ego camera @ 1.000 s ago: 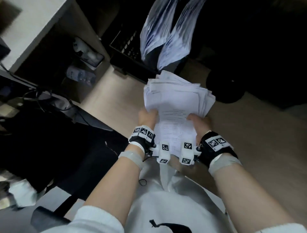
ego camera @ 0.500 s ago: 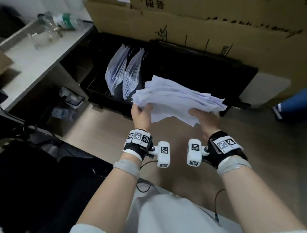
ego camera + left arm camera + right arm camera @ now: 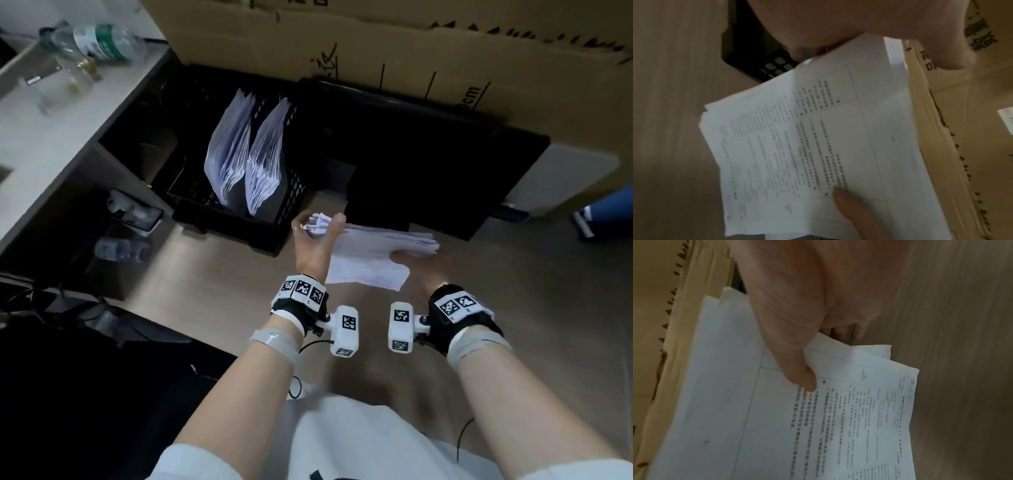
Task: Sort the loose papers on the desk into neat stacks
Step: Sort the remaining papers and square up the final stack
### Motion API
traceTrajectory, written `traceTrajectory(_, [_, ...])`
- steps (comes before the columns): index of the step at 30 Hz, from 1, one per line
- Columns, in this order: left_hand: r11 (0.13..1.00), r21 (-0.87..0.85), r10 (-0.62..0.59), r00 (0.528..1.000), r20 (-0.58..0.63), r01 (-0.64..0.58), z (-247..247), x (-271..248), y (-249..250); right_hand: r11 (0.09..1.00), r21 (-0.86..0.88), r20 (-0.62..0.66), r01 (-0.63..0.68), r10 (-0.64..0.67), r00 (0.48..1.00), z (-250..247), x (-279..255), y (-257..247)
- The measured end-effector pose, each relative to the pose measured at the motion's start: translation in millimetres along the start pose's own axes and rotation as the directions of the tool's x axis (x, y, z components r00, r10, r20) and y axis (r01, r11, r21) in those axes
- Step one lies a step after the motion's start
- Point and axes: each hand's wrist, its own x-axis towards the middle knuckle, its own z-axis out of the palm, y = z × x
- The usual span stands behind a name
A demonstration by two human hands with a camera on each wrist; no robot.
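A thick stack of printed white papers (image 3: pixel 373 253) lies nearly flat just above the wooden desk, held between both hands. My left hand (image 3: pixel 317 240) grips its left end, fingers curled round the edge. My right hand (image 3: pixel 416 263) holds the right side, thumb on top and fingers underneath. In the left wrist view the top sheet of the papers (image 3: pixel 818 146) shows printed text, with the right thumb (image 3: pixel 851 209) pressing on it. The right wrist view shows my right hand (image 3: pixel 807 366) pinching the papers (image 3: pixel 797 426). Sheet edges are uneven.
A black mesh file rack (image 3: pixel 239 205) with two upright bundles of paper (image 3: pixel 246 154) stands behind the hands. A black tray (image 3: pixel 428 164) sits beside it, under a large cardboard box (image 3: pixel 376 41). A plastic bottle (image 3: pixel 102 41) lies on the white shelf at left.
The papers went from tilted up near my chest to lowered and nearly flat over the desk, in front of the file rack. Both hands kept hold of them.
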Motion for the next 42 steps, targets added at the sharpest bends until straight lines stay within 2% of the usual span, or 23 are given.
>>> traceTrajectory(2, [1.000,0.028,0.001,0.997,-0.076,0.001,8.7,6.9,7.4,0.999,0.005,-0.016,-0.036,0.036,0.999,3.3,7.1,1.8])
traceTrajectory(5, [0.995,0.093,0.040,0.978,-0.203,-0.021,13.6,21.9,7.0,1.000,0.003,-0.004,-0.006,0.006,1.000,3.4,9.9,1.2])
traceTrajectory(9, [0.990,0.095,0.121,0.970,-0.209,-0.103,15.5,32.1,13.8,0.996,0.018,0.035,0.089,-0.089,0.995,3.6,12.0,-4.1])
traceTrajectory(11, [0.994,0.070,0.092,0.985,-0.147,-0.083,16.2,33.5,18.6,0.995,0.061,0.028,0.080,-0.082,0.996,3.6,14.2,-5.9])
traceTrajectory(14, [1.000,0.027,-0.012,0.998,0.055,0.011,14.1,28.6,19.1,0.990,0.123,0.030,0.065,-0.069,0.997,2.6,17.2,-7.7])
traceTrajectory(16, [0.979,0.181,-0.121,0.982,0.147,0.094,7.7,25.4,8.6,0.984,0.168,0.024,0.051,-0.055,0.998,1.7,18.7,-4.7])
traceTrajectory(17, [0.931,0.340,-0.193,0.970,0.151,0.132,5.7,23.2,1.7,0.983,0.176,0.012,0.051,-0.054,0.998,0.6,18.6,-3.8])
traceTrajectory(18, [0.849,0.507,-0.245,0.961,0.126,0.150,3.6,22.1,-7.7,0.984,0.172,0.003,0.053,-0.054,0.999,-0.1,18.6,-2.6])
traceTrajectory(19, [0.780,0.605,-0.264,0.961,0.083,0.162,2.1,21.2,-14.5,0.983,0.173,0.008,0.055,-0.057,0.998,-1.3,18.3,-1.6])
traceTrajectory(20, [0.770,0.615,-0.240,0.970,0.034,0.169,1.8,22.5,-17.6,0.982,0.179,0.013,0.057,-0.060,0.998,-2.7,17.9,-2.6])
traceTrajectory(22, [0.863,0.476,-0.178,0.983,-0.031,0.171,3.6,23.7,-12.4,0.978,0.195,0.034,0.076,-0.084,0.996,-5.8,14.3,-9.8])
traceTrajectory(24, [0.919,0.370,-0.149,0.989,0.010,0.135,4.7,27.8,-2.1,0.964,0.245,0.044,0.105,-0.120,0.992,-11.4,10.3,-19.4])
traceTrajectory(26, [0.929,0.354,-0.160,0.981,0.107,0.113,4.5,27.6,11.9,0.938,0.315,0.031,0.143,-0.161,0.987,-20.0,5.1,-29.6])
traceTrajectory(29, [0.888,0.441,-0.225,0.960,0.167,0.131,-1.9,27.7,13.6,0.893,0.420,0.033,0.158,-0.189,0.981,-34.5,-0.9,-39.7])
traceTrajectory(32, [0.953,0.296,-0.126,0.970,0.209,0.061,1.4,13.7,14.3,0.855,0.493,0.059,0.159,-0.215,0.975,-43.4,-4.5,-43.3])
traceTrajectory(34, [0.986,0.165,-0.038,0.982,0.184,0.007,6.8,3.7,17.0,0.886,0.439,0.104,0.150,-0.216,0.971,-46.0,-7.8,-40.2])
traceTrajectory(37, [0.999,0.049,-0.026,0.986,0.165,0.018,11.5,-7.5,25.5,0.957,0.274,0.207,0.089,-0.150,0.967,-45.4,-13.3,-30.5])
traceTrajectory(39, [0.996,0.089,-0.034,0.981,0.194,0.016,10.8,-8.4,28.9,0.966,0.249,0.167,0.071,-0.115,0.979,-43.3,-17.6,-28.3])
traceTrajectory(42, [0.989,0.151,-0.030,0.977,0.211,-0.002,8.2,-8.1,26.8,0.923,0.380,0.084,0.064,-0.103,0.991,-40.8,-22.4,-28.7])
